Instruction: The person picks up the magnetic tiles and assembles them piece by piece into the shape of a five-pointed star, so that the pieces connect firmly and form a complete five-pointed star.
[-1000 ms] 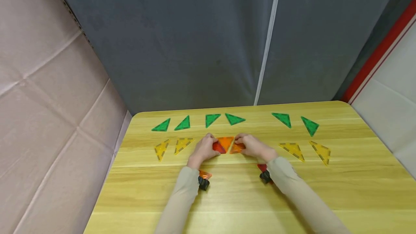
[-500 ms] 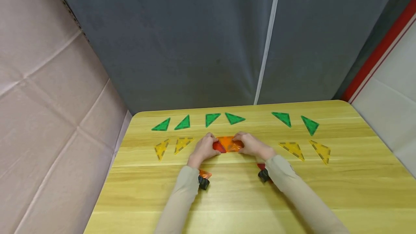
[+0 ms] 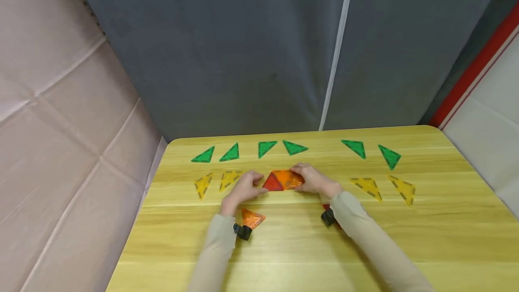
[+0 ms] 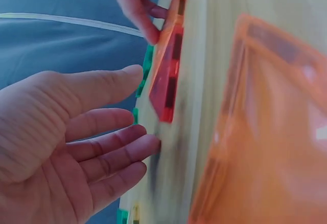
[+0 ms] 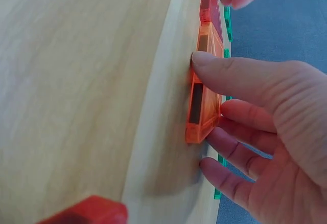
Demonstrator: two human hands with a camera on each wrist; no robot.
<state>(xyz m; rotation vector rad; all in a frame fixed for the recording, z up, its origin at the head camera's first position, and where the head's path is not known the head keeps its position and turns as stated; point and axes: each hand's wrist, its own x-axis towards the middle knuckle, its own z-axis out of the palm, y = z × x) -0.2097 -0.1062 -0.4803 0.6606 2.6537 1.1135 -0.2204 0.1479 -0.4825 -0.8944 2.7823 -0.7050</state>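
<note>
Red triangle (image 3: 273, 183) on wooden bench (image 3: 296, 247), touching the joined orange tiles (image 3: 291, 180). Right hand (image 3: 311, 179): grip pinching the orange end, thumb and fingers. Left hand (image 3: 245, 187): grip wide, fingers loose, just beside red. Green triangles (image 3: 295, 148) behind.

This looks like a screened-off booth or recording station; which kind of building holds it cannot be told. A dark grey, fabric-like screen (image 3: 223, 57) with a pale vertical strip (image 3: 338, 48) stands behind the far edge of the light wood-grain tabletop (image 3: 292, 251). A creased, pinkish-beige covering (image 3: 61, 120) walls the left edge, and a white panel (image 3: 496, 134) with a red band (image 3: 474, 69) borders the right. Small black wrist cameras (image 3: 244, 232) suggest filming.
</note>
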